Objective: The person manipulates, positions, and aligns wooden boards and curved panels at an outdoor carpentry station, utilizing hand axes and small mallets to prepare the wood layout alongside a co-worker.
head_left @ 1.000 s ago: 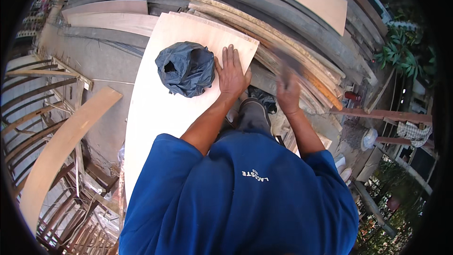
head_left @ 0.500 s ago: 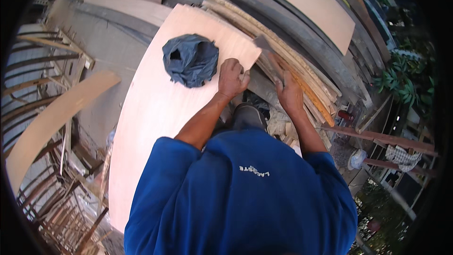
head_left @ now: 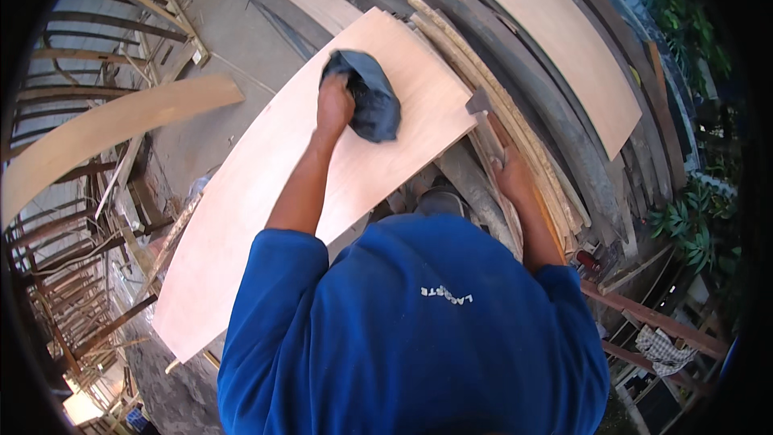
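A crumpled dark plastic bag (head_left: pixel 377 105) lies on a long pale plywood sheet (head_left: pixel 266 169), its mouth open. My left hand (head_left: pixel 335 105) reaches into that mouth, so its fingers are hidden inside. My right hand (head_left: pixel 514 173) is closed around a wooden-handled tool (head_left: pixel 499 130), which has a flat, dark metal head (head_left: pixel 478 101) like a hatchet's. The head is at the right corner of the plywood; whether it touches the sheet I cannot tell.
A stack of rough boards (head_left: pixel 483 72) runs past the plywood on the right. Beyond it lies another pale sheet (head_left: pixel 564 40). A curved strip of plywood (head_left: pixel 121 125) and curved wooden ribs (head_left: pixel 97 56) are at the left. Green plants (head_left: pixel 692 234) stand far right.
My left hand has left the plywood's edge and gone left into the bag's mouth, and the bag has changed shape. My right hand still holds the tool. The view has shifted.
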The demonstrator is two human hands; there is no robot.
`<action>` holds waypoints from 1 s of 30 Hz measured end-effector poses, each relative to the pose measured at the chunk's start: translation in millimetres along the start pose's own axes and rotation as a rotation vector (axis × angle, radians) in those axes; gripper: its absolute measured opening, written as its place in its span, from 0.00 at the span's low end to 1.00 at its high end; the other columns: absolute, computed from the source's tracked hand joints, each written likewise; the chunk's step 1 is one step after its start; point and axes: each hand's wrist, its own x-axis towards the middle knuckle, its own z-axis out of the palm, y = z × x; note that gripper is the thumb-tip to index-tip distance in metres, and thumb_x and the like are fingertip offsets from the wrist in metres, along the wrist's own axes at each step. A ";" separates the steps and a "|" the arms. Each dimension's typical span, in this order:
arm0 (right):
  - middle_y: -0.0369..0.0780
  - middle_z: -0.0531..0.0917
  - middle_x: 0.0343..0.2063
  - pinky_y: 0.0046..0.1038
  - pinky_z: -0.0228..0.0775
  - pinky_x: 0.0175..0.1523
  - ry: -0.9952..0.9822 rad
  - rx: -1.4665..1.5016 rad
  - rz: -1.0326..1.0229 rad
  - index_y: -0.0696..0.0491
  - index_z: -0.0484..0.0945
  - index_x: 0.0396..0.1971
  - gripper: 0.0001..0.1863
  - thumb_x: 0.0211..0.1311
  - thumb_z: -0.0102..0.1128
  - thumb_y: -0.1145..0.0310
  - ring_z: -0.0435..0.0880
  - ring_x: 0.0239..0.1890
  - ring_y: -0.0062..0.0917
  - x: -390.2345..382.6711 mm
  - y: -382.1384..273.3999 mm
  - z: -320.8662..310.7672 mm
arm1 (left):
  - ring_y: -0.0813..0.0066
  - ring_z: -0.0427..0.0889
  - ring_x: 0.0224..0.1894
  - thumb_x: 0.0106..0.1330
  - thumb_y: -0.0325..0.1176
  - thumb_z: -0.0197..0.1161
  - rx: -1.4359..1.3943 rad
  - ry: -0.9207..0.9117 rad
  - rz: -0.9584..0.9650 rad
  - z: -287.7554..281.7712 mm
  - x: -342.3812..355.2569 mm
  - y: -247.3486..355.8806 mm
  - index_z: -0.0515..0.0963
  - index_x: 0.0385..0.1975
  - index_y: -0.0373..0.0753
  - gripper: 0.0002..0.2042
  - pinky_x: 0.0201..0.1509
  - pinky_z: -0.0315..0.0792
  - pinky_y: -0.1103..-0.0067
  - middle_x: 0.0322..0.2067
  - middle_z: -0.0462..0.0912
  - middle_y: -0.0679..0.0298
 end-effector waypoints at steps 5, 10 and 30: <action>0.59 0.81 0.37 0.48 0.71 0.50 -0.010 0.202 -0.035 0.63 0.75 0.39 0.17 0.65 0.65 0.63 0.82 0.44 0.57 14.0 -3.3 23.1 | 0.46 0.82 0.52 0.68 0.30 0.52 0.428 -0.260 -0.039 4.8 3.6 -70.8 0.85 0.43 0.30 0.15 0.60 0.76 0.63 0.58 0.78 0.43; 0.63 0.82 0.46 0.44 0.72 0.59 -0.027 0.364 -0.076 0.65 0.77 0.55 0.23 0.72 0.59 0.60 0.81 0.54 0.58 15.7 16.5 42.9 | 0.58 0.86 0.51 0.69 0.35 0.55 0.552 -0.734 -0.122 0.1 14.7 6.2 0.88 0.43 0.40 0.15 0.54 0.80 0.64 0.51 0.86 0.51; 0.52 0.84 0.41 0.41 0.71 0.48 -0.371 0.259 -0.095 0.68 0.75 0.53 0.25 0.77 0.55 0.58 0.80 0.39 0.37 20.4 -17.9 -2.9 | 0.59 0.73 0.70 0.70 0.43 0.54 0.561 -0.171 -0.297 27.0 -66.3 -52.0 0.80 0.61 0.42 0.23 0.77 0.60 0.65 0.67 0.76 0.55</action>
